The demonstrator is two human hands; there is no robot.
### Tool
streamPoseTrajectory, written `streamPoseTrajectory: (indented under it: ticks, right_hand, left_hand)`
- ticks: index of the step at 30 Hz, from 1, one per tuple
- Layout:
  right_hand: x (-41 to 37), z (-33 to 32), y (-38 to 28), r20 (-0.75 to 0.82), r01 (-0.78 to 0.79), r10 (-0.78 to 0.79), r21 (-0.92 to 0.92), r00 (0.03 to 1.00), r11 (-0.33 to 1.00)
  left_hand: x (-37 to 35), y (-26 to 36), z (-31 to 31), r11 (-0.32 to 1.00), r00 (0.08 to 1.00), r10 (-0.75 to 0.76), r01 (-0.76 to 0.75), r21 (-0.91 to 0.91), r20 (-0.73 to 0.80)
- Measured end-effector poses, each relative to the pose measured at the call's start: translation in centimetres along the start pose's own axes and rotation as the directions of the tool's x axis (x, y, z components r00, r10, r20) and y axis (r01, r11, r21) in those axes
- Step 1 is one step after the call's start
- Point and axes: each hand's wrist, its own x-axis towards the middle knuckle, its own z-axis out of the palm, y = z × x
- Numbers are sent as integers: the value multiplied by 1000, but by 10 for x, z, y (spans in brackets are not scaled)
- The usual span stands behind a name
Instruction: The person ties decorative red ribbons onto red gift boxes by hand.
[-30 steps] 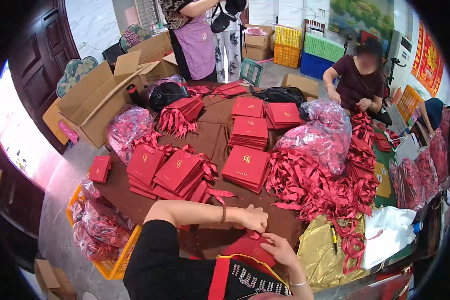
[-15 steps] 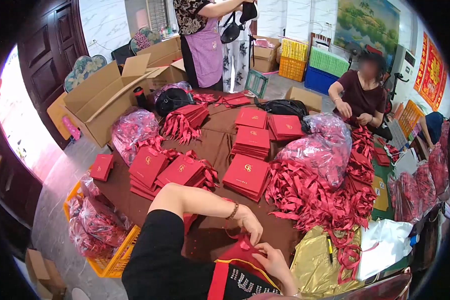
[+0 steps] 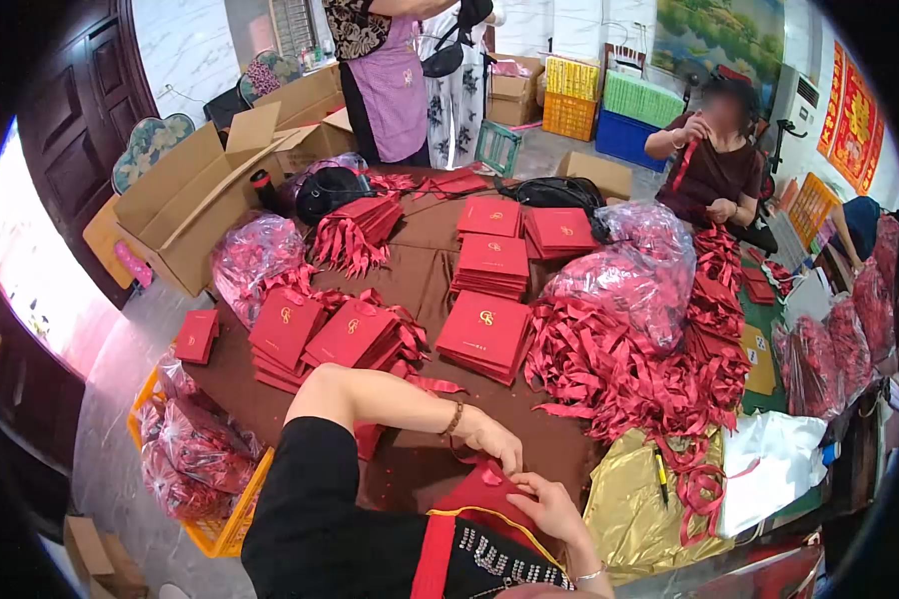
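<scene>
Marble-patterned walls [image 3: 185, 60] and a gray floor [image 3: 120, 399] surround a broad table [image 3: 420, 255] draped in wrinkled brown cloth. Open cardboard boxes [image 3: 175, 220] crowd its far left side; stacked plastic crates [image 3: 624, 140] stand beyond its far edge. A person in a purple apron [image 3: 390, 95] stands behind the table, while a seated co-worker [image 3: 714, 180] at far right raises a red ribbon [image 3: 685, 165]. A heap of red ribbons [image 3: 629, 384] spreads across the right side, beside stacked red bags [image 3: 484, 329] with gold lettering. A yellow-orange basket [image 3: 255, 502] of plastic-wrapped goods sits at lower left, gold sheeting [image 3: 619, 519] at lower right. At the near edge, a red bag [image 3: 477, 492] lies against the wearer's torso: the right hand [image 3: 549, 504] pinches its edge between thumb and fingers; the left hand [image 3: 491, 441] bends its fingers down at the top, their grip unclear. A yellow pen [image 3: 661, 477] rests on the sheeting.
</scene>
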Motion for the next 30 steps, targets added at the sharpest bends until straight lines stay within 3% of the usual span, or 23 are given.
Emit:
streamPoseTrajectory:
  ticks: [2,3,5,6,7,9,11,12,13,15,16,17,19,22,23,25,27,28,30]
  right_hand:
    - [3,1,10,66,27,-32,77,997,997]
    - [3,1,8,66,23,-28,78,997,997]
    - [6,2,2,134,42,-56,105,989,994]
    - [7,2,3,133,38,-52,106,990,994]
    - [7,2,5,136,20,-40,142,990,990]
    - [6,2,9,145,-7,-20,181,989,983]
    - [6,1,11,147,32,-51,123,988,992]
    - [7,1,12,166,-22,-6,168,986,986]
    - [9,1,14,170,-35,5,173,985,984]
    - [12,2,17,96,-3,-17,198,995,980]
    - [14,2,14,78,-29,13,207,997,978]
    - [12,-4,9,103,-182,172,98,980,978]
    - [11,1,22,-50,-36,34,-41,998,999]
    - [7,5,21,-141,40,-62,-155,988,987]
    - [8,5,19,-148,82,-111,-191,983,978]
    - [5,12,22,-175,69,-110,-224,979,972]
    - [0,13,21,-266,87,-199,-381,943,921]
    - [-3,13,18,-284,51,-188,-427,940,903]
    - [-10,12,12,-303,8,-162,-452,939,892]
  left_hand:
    - [-2,4,12,975,953,178,-205,-89,-243]
    - [-2,9,16,974,954,178,-205,-93,-241]
    - [-5,22,16,979,857,11,-114,-168,-515]
    - [-5,22,12,967,838,153,-236,-95,-524]
    - [-3,24,6,964,796,126,-239,-116,-593]
    - [-4,26,-6,906,628,172,-403,-128,-759]
    - [-11,32,-14,879,518,88,-442,-179,-851]
    - [-8,30,-13,861,453,96,-485,-155,-886]
    - [-6,27,-8,858,460,87,-485,-169,-884]
    - [-5,22,5,818,563,-7,-473,-328,-827]
    - [-9,19,16,858,634,-21,-386,-340,-773]
    - [-9,9,25,901,655,-34,-306,-306,-755]
    - [-9,-23,31,991,653,114,-133,35,-749]
    - [-35,-9,57,994,772,79,-10,112,-631]
    - [-44,-2,64,939,742,237,-9,344,-627]
    - [-53,1,67,935,750,163,91,344,-641]
    - [-52,-10,68,924,715,205,84,373,-669]
    - [-49,-15,70,926,658,268,24,376,-703]
    - [-50,-10,73,908,657,281,55,416,-699]
